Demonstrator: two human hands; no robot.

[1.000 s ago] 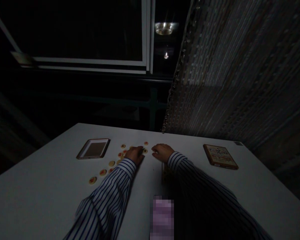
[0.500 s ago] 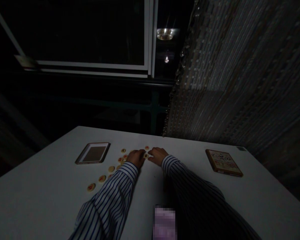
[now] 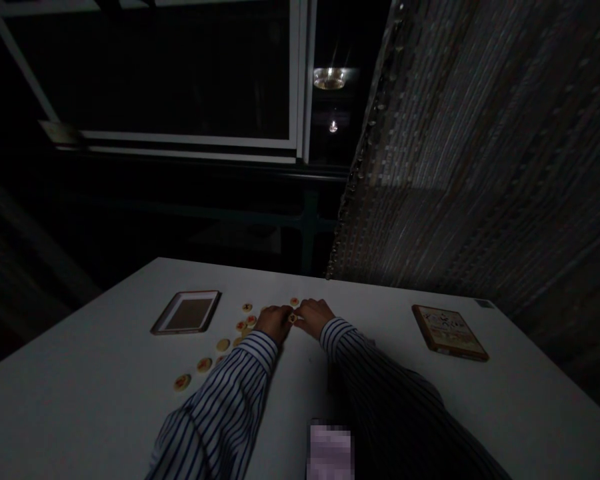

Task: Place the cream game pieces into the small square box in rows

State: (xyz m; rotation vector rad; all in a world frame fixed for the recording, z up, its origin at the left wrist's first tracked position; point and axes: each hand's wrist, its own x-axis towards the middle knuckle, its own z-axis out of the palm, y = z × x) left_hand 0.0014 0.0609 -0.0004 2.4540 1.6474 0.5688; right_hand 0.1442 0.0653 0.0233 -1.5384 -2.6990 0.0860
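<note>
On the white table, my left hand [image 3: 275,322] and my right hand [image 3: 314,317] meet at a small round Chinese chess piece [image 3: 293,319] with a dark mark. The fingertips of both hands close on it from either side. Just behind them lies another piece [image 3: 295,302] with a red mark. To the left of my left hand, several more pieces are scattered, among them a dark-marked piece [image 3: 247,307], a plain-faced piece [image 3: 223,345] and a red-marked piece [image 3: 182,382]. My left hand and sleeve hide part of this group.
A shallow open box part [image 3: 186,312] lies at the left of the table [image 3: 105,373]. At the right is a flat lid [image 3: 450,331] with dark writing. A blurred-out phone-like object [image 3: 331,453] is at the near edge. A string curtain [image 3: 430,167] hangs behind.
My right hand has moved slightly left, closing the gap to my left hand around the dark-marked piece. The whole view has shifted a little; the other pieces stay put.
</note>
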